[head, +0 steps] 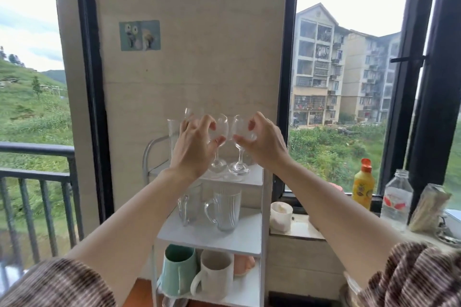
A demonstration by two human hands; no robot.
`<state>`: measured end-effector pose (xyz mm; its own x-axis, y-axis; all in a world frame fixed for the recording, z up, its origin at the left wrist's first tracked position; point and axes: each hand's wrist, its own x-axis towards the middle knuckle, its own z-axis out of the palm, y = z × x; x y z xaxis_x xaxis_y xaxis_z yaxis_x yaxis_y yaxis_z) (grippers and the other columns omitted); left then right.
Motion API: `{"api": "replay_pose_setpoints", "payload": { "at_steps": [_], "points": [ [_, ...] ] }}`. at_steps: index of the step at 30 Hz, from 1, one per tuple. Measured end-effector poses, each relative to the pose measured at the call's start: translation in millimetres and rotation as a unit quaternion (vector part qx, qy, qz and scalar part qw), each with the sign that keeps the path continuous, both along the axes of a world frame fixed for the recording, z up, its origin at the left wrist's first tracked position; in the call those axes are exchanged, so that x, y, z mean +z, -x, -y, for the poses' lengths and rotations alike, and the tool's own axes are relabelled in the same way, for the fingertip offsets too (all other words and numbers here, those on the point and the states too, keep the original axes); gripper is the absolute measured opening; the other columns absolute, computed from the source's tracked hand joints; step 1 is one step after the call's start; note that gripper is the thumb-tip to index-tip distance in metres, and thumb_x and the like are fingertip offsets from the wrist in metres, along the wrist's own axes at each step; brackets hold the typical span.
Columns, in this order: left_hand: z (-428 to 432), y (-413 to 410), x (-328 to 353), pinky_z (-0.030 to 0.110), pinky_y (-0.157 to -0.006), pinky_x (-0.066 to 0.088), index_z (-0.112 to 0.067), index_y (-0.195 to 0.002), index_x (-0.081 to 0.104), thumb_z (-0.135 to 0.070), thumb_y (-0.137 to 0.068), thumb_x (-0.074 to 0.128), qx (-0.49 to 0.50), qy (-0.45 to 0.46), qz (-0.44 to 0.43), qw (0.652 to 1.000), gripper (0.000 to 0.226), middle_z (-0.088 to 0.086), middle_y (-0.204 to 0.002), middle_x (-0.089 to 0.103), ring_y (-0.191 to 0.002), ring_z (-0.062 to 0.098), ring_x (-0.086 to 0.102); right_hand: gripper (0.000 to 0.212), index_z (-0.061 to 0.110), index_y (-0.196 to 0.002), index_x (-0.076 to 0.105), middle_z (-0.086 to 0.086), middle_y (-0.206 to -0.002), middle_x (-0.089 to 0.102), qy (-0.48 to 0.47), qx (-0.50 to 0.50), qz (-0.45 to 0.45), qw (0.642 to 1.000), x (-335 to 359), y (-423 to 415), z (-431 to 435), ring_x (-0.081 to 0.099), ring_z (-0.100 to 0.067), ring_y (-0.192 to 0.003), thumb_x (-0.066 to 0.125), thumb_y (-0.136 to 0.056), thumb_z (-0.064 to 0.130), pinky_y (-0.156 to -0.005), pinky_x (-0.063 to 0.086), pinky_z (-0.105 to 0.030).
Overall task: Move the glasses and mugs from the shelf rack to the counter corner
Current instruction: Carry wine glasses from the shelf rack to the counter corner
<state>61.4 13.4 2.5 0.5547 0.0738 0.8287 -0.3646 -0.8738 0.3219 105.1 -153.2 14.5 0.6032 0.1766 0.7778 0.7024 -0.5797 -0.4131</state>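
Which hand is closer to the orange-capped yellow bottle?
Right. The right hand grips the right wine glass, up and left of the yellow bottle; the left hand, on the left wine glass, is farther left.

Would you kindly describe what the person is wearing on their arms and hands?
Both arms wear a ribbed knit in brown and cream stripes: the left sleeve and right sleeve stop well above the wrists, leaving the forearms bare. The left hand and right hand are ungloved, with no ring, watch or bracelet visible.
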Motion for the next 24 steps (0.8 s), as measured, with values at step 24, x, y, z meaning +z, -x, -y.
{"api": "replay_pose_setpoints", "payload": {
  "at_steps": [24],
  "points": [
    [166.5, 202.1, -108.3, 0.036, -0.088, 0.046, -0.009, -0.118, 0.047, -0.028, -0.078, 0.075, -0.346, 0.03, -0.123, 0.93, 0.052, 0.01, -0.118, 0.057, -0.105, 0.022, 0.055, 0.068, 0.018, -0.117, 0.042, 0.012, -0.093, 0.058, -0.179, -0.149, -0.142, 0.962, -113.7, 294.1, 205.0, 0.06, 0.004, -0.078, 0.086, -0.066, 0.018, -0.062, 0.044, -0.002]
  ]
}}
